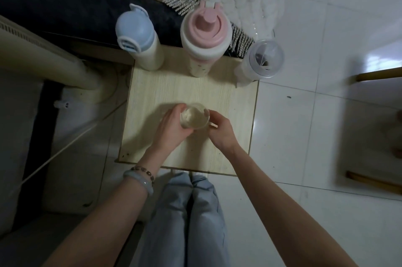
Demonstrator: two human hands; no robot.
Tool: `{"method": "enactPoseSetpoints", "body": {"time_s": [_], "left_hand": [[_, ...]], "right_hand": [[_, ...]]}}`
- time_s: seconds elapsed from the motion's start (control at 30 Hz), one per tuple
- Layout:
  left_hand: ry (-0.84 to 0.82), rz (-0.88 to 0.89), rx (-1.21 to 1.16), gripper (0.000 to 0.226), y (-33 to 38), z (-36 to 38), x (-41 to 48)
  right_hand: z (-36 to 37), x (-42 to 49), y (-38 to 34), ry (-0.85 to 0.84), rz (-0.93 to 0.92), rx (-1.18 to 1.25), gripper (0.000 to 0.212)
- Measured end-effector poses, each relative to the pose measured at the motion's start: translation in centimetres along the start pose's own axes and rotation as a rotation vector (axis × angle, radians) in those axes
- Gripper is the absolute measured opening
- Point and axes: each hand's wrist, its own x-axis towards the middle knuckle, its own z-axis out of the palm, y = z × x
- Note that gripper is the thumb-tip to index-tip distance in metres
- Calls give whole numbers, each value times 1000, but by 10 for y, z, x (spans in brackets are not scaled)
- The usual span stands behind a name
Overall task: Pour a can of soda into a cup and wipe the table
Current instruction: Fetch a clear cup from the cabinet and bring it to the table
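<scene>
A clear glass cup (195,117) with pale liquid in it stands near the middle of a small light wooden table (230,101). My left hand (171,127) grips the cup's left side, fingers curled round it. My right hand (219,130) is at the cup's right side and pinches a small tan wooden-looking piece (213,124) that sticks out by the cup. No soda can and no cloth is in view.
Three bottles stand along the table's far edge: a cream one with a blue lid (136,31), one with a pink lid (205,27), and a clear one (264,57). White tiled floor (304,136) lies to the right, with a wooden stool (374,118) there. My knees are below the table's near edge.
</scene>
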Motion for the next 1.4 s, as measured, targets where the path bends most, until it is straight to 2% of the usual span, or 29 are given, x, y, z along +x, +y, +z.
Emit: {"method": "enactPoseSetpoints", "body": {"time_s": [0.23, 0.53, 0.8, 1.13, 1.4], "left_hand": [[-3, 63, -58, 71, 35, -45, -34], [19, 178, -124, 65, 118, -98, -106], [-132, 386, -117, 65, 189, -112, -147], [-402, 739, -17, 61, 323, -53, -218], [-600, 950, 30, 53, 409, 56, -328]], "right_hand": [[-19, -46, -34, -24, -30, 35, 68], [-55, -145, -103, 51, -106, 146, 62], [-106, -251, -121, 197, -172, 294, 62], [-202, -382, -84, 489, -195, 414, 61], [-271, -515, 13, 720, -158, 516, 54]]}}
